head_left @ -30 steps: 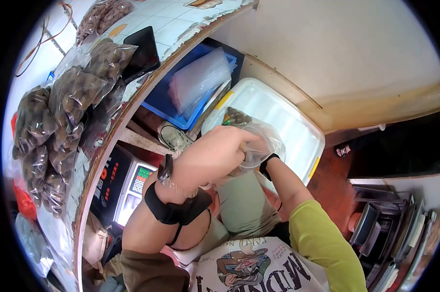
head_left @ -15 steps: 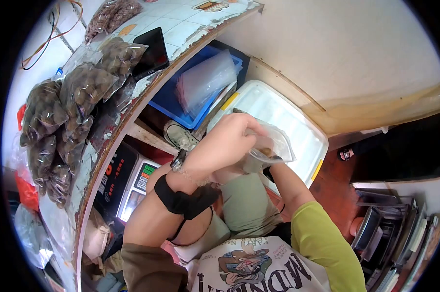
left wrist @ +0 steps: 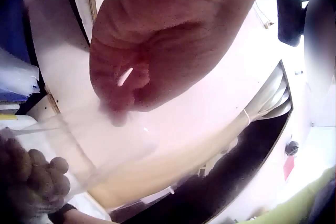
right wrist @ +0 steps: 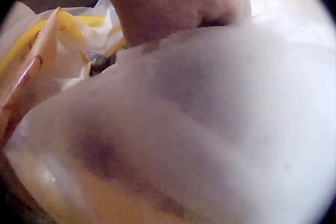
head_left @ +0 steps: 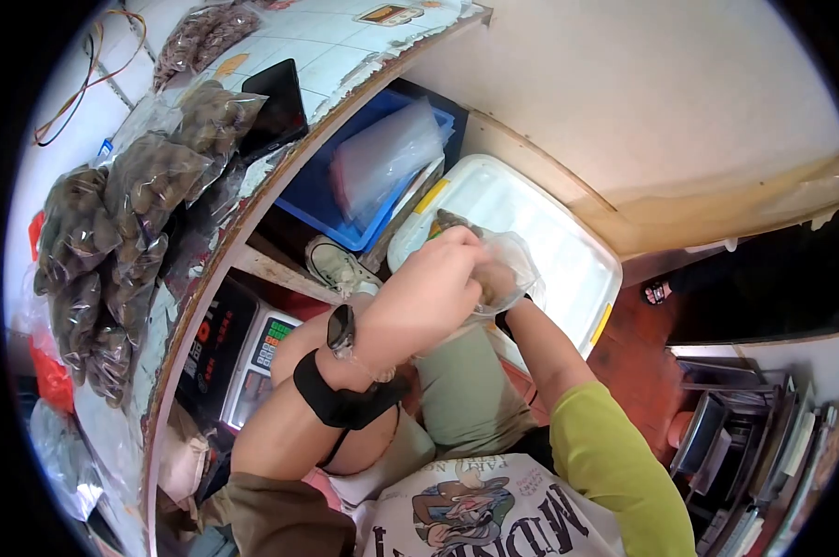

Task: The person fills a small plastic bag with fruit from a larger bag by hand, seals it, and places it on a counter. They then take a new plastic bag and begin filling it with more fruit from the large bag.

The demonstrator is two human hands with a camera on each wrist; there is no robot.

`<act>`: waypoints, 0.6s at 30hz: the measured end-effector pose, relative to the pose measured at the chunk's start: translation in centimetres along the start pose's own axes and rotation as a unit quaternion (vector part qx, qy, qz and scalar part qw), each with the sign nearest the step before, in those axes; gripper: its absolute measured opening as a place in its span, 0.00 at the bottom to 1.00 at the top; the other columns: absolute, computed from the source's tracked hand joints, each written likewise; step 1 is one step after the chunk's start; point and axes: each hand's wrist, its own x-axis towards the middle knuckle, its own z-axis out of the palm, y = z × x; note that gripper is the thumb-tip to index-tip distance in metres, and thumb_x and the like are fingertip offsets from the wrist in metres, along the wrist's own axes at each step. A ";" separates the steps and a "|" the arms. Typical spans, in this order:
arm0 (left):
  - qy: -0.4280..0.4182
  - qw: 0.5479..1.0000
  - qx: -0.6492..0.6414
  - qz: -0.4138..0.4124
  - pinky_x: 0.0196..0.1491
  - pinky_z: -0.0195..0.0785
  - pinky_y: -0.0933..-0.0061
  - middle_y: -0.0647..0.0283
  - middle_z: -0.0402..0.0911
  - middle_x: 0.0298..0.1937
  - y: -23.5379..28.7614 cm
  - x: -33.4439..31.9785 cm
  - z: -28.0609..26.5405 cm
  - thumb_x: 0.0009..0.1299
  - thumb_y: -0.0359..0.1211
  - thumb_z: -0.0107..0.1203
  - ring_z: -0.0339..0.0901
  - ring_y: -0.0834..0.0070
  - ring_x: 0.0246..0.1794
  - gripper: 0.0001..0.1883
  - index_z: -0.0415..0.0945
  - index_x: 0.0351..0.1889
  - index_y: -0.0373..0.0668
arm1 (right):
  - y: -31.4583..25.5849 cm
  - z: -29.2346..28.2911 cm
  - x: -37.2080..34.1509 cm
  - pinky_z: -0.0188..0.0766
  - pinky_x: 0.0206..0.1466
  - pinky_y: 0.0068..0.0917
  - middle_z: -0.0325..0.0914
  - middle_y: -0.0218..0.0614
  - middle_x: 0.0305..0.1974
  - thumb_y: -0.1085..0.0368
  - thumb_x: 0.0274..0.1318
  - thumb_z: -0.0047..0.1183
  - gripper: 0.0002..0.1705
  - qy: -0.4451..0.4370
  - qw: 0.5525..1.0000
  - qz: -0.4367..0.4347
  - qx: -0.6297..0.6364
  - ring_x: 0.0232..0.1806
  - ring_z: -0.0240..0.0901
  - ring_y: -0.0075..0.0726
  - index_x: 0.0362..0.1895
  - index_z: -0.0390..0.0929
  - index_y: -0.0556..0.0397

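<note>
My left hand (head_left: 438,278) pinches the upper part of a clear plastic bag (head_left: 522,260). In the left wrist view, its thumb and fingertips meet on the thin film. Round brown pieces (left wrist: 39,176) lie in the bag at lower left. Much of my right hand is hidden behind the bag in the head view; only its wrist with a black band (head_left: 505,323) shows clearly. The right wrist view has my right hand (right wrist: 178,6) with curled fingers at the bag's edge, while cloudy film (right wrist: 184,119) fills the foreground.
A white lidded box (head_left: 568,260) with yellow clips stands beyond the hands. Left of it, a blue tray (head_left: 322,209) holds flat plastic bags (head_left: 387,158). Filled bags (head_left: 155,181) and a phone (head_left: 276,107) lie on the counter. A scale (head_left: 262,357) sits on the shelf below.
My left hand rose slightly, then came back down a little, keeping its pinch on the bag. The bag's film shifted shape, and its mouth tilted differently.
</note>
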 end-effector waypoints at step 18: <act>-0.048 0.993 0.094 -0.059 0.55 0.66 0.63 0.49 0.75 0.46 -0.2 0.2 -0.5 0.60 0.23 0.45 0.73 0.53 0.50 0.16 0.77 0.45 0.31 | 2.4 -0.4 0.3 0.67 0.56 0.34 0.77 0.41 0.51 0.62 0.57 0.48 0.19 0.025 0.990 -0.011 0.138 0.53 0.72 0.44 0.53 0.76 0.49</act>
